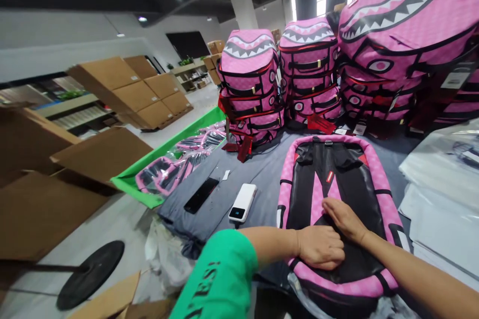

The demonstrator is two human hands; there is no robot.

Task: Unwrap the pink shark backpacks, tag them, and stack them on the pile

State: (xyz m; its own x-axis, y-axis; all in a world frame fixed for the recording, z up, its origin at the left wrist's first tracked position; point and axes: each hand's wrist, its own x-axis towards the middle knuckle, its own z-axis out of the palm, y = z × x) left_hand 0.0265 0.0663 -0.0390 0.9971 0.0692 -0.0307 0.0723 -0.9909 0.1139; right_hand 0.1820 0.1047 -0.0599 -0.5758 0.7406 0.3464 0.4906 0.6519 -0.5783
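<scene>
A green sleeve (220, 279) stretched across the gray-covered tabletop (267, 164), stacked pink backpacks (250, 67) along its far side.
In front of them a single pink-and-black backpack (361, 194) lay flat, strap side up. The left hand (322, 247) bent over its lower black panel, the right hand (346, 220) just beyond; how far either grip closed, or on what, I could not tell. A white device (243, 200) lay to the left.

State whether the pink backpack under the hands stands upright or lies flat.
Flat: the pink backpack lies on the grey cloth, its black panel facing up.
</scene>
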